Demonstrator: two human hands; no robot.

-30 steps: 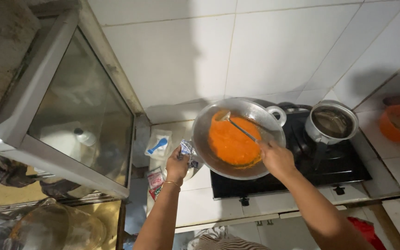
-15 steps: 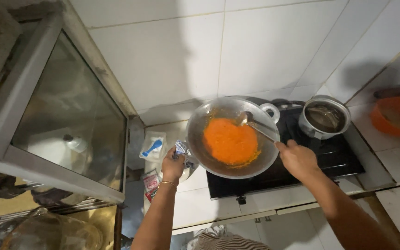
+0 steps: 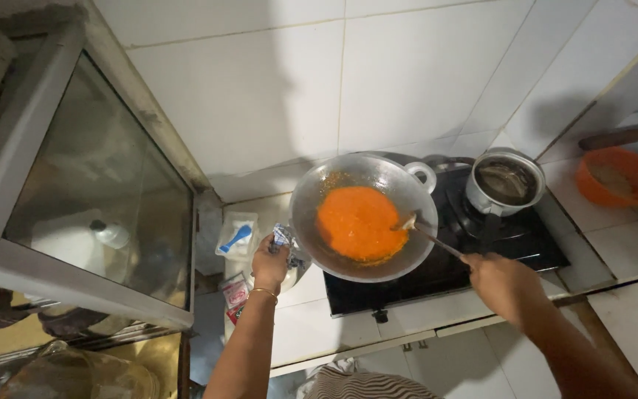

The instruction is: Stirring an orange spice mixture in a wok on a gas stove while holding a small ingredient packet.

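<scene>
The left hand (image 3: pixel 269 260) is closed around a cloth (image 3: pixel 283 238) wrapped over the near handle of the wok (image 3: pixel 364 216), at the pan's nine o'clock; the handle itself is hidden under cloth and fingers. The right hand (image 3: pixel 502 284) is closed on the end of a spoon (image 3: pixel 428 235), whose bowl rests at the three o'clock edge of the orange sauce (image 3: pixel 357 224) pooled in the wok's middle. The spoon's grip end is covered by the fist, so the finger placement cannot be made out.

Both forearms rise from the bottom edge, the left nearly straight up toward twelve o'clock with a thin bracelet at the wrist, the right slanting in from five o'clock. The elbows are cut off by the frame.

The wok sits on the left burner of a black stove (image 3: pixel 496 255), its far loop handle at one o'clock. A small steel pot (image 3: pixel 505 182) stands on the right burner, its contents too dark to tell. At the far right an orange bowl (image 3: pixel 616 175) is partly cut off. Small packets (image 3: pixel 235 238) lie on the white tiled counter (image 3: pixel 311 325) at the wok's nine o'clock. White wall tiles fill the top, and a glass-fronted cabinet (image 3: pixel 97 192) fills the left.
</scene>
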